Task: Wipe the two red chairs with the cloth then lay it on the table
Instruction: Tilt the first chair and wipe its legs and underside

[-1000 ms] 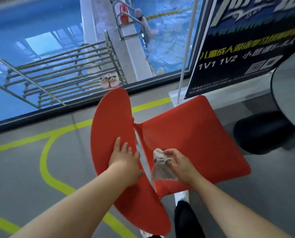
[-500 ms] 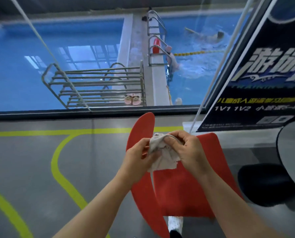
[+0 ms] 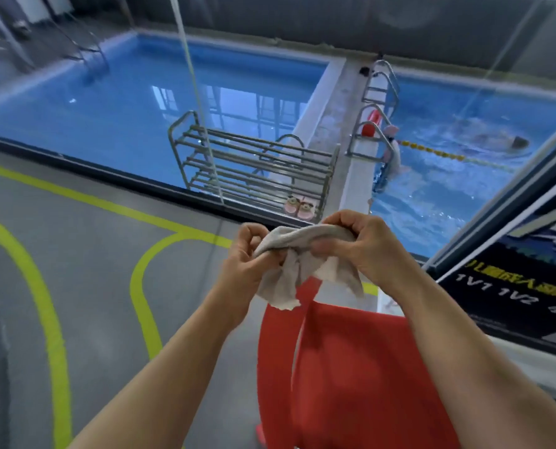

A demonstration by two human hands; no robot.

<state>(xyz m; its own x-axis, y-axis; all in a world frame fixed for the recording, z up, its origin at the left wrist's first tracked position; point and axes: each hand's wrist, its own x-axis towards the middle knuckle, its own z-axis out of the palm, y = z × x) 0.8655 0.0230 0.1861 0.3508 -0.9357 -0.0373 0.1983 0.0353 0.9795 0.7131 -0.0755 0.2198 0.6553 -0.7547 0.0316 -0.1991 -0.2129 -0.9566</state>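
Readable text: one banner only, far right.
Dark banner [image 3: 509, 286] leaning at the window edge: white "1V1 1V2" in its lower band, seen tilted. A yellow line of characters above it and large white lettering higher up are too blurred and cut off to read. No other legible text, labels or numbers elsewhere.

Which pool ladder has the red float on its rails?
The ladder nearest the lane rope, on the pool divider right of the metal rack. The ladder behind it and the far-left one show bare rails.
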